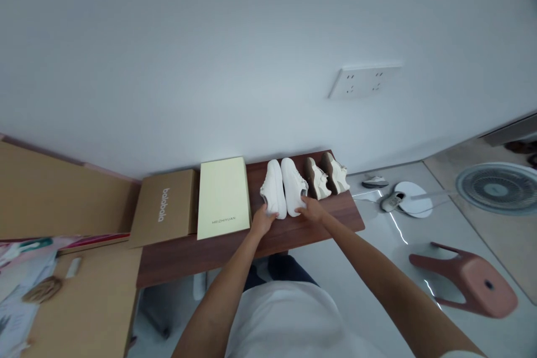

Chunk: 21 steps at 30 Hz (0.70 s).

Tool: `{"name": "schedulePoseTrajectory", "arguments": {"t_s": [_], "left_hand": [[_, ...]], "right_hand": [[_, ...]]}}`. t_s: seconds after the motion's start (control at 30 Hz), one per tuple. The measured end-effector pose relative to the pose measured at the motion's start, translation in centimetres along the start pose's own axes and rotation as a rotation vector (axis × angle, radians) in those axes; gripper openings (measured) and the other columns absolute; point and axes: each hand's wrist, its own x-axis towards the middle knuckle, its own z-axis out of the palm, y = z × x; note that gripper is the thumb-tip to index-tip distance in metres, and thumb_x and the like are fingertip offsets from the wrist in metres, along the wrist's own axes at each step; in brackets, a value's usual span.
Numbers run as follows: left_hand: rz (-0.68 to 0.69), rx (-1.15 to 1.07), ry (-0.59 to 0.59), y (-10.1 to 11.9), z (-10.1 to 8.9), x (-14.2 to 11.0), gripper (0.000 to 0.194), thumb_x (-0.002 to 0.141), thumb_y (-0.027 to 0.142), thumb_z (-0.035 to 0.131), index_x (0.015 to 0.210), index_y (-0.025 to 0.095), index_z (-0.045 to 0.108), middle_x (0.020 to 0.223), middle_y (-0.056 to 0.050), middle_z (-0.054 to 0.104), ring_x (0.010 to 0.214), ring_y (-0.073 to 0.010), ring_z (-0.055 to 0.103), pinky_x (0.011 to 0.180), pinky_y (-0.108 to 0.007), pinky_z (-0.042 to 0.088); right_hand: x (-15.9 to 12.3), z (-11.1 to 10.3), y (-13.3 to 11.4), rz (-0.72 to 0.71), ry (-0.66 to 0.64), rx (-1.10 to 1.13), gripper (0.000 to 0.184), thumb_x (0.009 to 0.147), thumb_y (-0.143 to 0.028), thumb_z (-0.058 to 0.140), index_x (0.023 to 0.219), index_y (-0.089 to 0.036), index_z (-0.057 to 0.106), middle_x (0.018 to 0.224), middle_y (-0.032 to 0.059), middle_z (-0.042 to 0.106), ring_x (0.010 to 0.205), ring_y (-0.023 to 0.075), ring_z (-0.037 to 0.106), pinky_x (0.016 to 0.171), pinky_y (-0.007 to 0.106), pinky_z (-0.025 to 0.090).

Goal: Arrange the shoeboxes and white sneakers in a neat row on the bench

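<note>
Two white sneakers stand side by side on a narrow dark-red wooden bench (176, 260) against the wall, toes toward the wall. My left hand (263, 220) grips the heel end of the left white sneaker (273, 187). At the heel of the right white sneaker (292, 182), my right hand (311, 210) is closed with its thumb and fingers on the shoe. Just to the right is a pair of beige-and-white sneakers with brown soles, the nearer one (318, 179) beside the other beige sneaker (335, 172). Some fingertips are hidden by the shoes.
Left on the bench are a cream shoe box (224, 196) and a brown balabala box (164, 204), next to large cardboard (84, 291). On the floor at right are grey shoes (392, 201), a fan (497, 189) and a pink stool (482, 282). A socket plate (364, 81) is on the wall.
</note>
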Motion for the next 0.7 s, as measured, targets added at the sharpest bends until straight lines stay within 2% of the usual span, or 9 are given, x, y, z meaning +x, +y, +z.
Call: {"name": "schedulePoseTrajectory", "arguments": {"t_s": [0.17,0.3,0.5,0.7], "left_hand": [[0.103,0.152,-0.033,1.7,-0.5,-0.6,0.043,0.087,0.029,0.068,0.128,0.019,0.062,0.123,-0.015,0.071,0.12,-0.0306,0.064,0.098,-0.035,0.045],[0.141,0.319,-0.07,3.0,-0.5,-1.1,0.034,0.09,0.024,0.063,0.124,0.019,0.063,0.126,-0.015,0.069,0.123,-0.0302,0.063,0.105,-0.037,0.041],[0.141,0.478,-0.048,4.2,-0.1,-0.8,0.031,0.093,0.019,0.055,0.123,0.017,0.061,0.125,-0.017,0.069,0.121,-0.0318,0.062,0.106,-0.039,0.038],[0.134,0.449,0.002,4.4,0.1,0.0,0.028,0.094,0.018,0.051,0.12,0.016,0.064,0.123,-0.019,0.07,0.12,-0.0326,0.062,0.106,-0.04,0.037]], "right_hand": [[-0.6,-1.4,-1.8,-0.021,-0.024,-0.241,0.029,0.089,-0.034,0.067,0.112,-0.017,0.064,0.109,0.0146,0.074,0.106,0.0318,0.068,0.089,0.035,0.047],[-1.0,-2.0,-3.9,-0.077,-0.073,-0.416,0.029,0.093,-0.036,0.063,0.115,-0.016,0.063,0.107,0.0169,0.075,0.105,0.0323,0.069,0.09,0.036,0.046],[-0.1,-1.3,-6.1,-0.13,-0.077,-0.515,0.018,0.095,-0.028,0.06,0.105,-0.014,0.066,0.105,0.0196,0.075,0.101,0.0307,0.07,0.091,0.036,0.046],[1.1,0.1,-7.2,-0.152,-0.061,-0.549,0.017,0.093,-0.015,0.056,0.106,-0.011,0.067,0.104,0.0225,0.074,0.101,0.0312,0.07,0.092,0.037,0.046]]}}
